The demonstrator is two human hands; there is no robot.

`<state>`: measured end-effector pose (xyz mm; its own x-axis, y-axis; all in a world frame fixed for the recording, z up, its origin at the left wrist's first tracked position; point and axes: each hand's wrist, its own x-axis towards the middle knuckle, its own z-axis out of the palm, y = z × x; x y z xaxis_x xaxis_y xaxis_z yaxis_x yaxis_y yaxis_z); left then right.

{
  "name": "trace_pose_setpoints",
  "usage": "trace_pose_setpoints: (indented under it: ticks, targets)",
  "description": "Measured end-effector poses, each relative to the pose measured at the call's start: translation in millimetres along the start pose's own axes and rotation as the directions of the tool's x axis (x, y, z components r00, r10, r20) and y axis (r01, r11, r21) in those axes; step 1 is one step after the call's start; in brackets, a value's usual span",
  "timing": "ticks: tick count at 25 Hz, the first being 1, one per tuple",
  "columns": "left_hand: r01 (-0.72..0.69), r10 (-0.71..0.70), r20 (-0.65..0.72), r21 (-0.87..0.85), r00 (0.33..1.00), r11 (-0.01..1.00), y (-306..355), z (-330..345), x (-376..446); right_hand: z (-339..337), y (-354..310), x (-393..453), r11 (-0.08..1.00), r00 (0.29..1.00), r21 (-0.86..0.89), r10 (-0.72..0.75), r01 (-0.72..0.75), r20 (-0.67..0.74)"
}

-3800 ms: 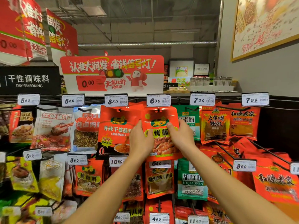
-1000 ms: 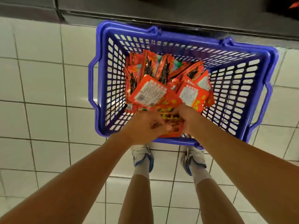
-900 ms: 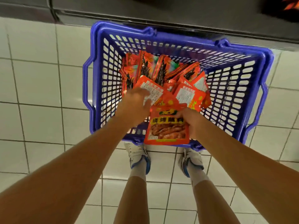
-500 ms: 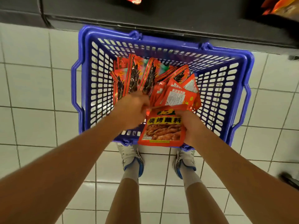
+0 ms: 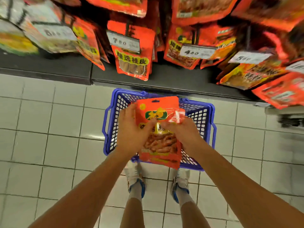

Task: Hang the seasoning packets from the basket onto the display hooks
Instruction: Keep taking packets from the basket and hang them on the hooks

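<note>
- Display wall (image 5: 164, 38) fills the top of my view w/ hanging red packs & price tags (image 5: 125, 42); much of it is motion-blurred, so I can't pick out a free hook from here. Judgement: I'll have to look up & find the matching row before I lift further.
- Blue basket (image 5: 212, 129) sits on the tiled floor just in front of my shoes, below my hands; its contents are mostly hidden behind what I'm holding.
- Seasoning packets (image 5: 158, 132): a small stack, prob. more than one, held above the basket between both hands. Long axis runs away from me toward the shelf; top edge w/ the hang hole (image 5: 155, 101) points at the display, printed face toward me.
- Left hand (image 5: 131, 134) cups the stack's left edge, fingers spread along it, thumb across the front.
- Right hand (image 5: 182, 134) pinches the right side, thumb on the front, fingers behind.
- To do it well, imo: square the stack so the holes line up, keep the hole end leading, thread them on together.
</note>
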<state>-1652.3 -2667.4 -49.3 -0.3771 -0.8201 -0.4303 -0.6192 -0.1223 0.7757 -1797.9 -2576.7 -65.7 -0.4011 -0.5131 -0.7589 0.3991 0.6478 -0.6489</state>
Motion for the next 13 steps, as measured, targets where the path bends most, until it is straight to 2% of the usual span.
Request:
trace_pose_setpoints:
  ticks: [1,2,3,5,8,11,13]
  targets:
    - [0.147,-0.144,0.027,-0.220,0.989,0.964,27.0,-13.2,5.1,-5.7,-27.2,-15.4,0.999,0.999,0.004,-0.050,0.050,0.014]
    - [0.253,-0.225,0.117,-0.404,0.967,0.879,55.6,-27.1,7.0,-11.3,-55.9,-33.0,0.995,0.995,0.016,-0.097,0.097,0.022]
    - [0.298,-0.239,0.180,-0.491,0.954,0.819,83.4,-42.3,5.0,-16.5,-85.3,-52.5,0.991,0.991,0.028,-0.132,0.132,0.013]
    - [0.234,-0.165,0.173,-0.539,0.971,0.810,144.3,-78.1,-9.5,-29.2,-146.6,-97.3,0.975,0.975,0.022,-0.222,0.222,-0.028]
    - [0.051,-0.023,0.057,-0.567,0.998,0.822,237.8,-138.9,-40.5,-50.7,-232.2,-165.0,0.917,0.918,0.063,-0.388,0.393,-0.082]
    - [-0.129,0.131,-0.036,-0.547,0.991,0.827,337.7,-210.8,-75.4,-72.2,-327.2,-249.3,0.759,0.748,-0.094,-0.651,0.644,-0.130]
    - [-0.275,0.267,-0.094,-0.531,0.959,0.801,402.8,-255.7,-101.5,-86.5,-388.6,-310.7,0.650,0.628,-0.140,-0.759,0.747,-0.172]
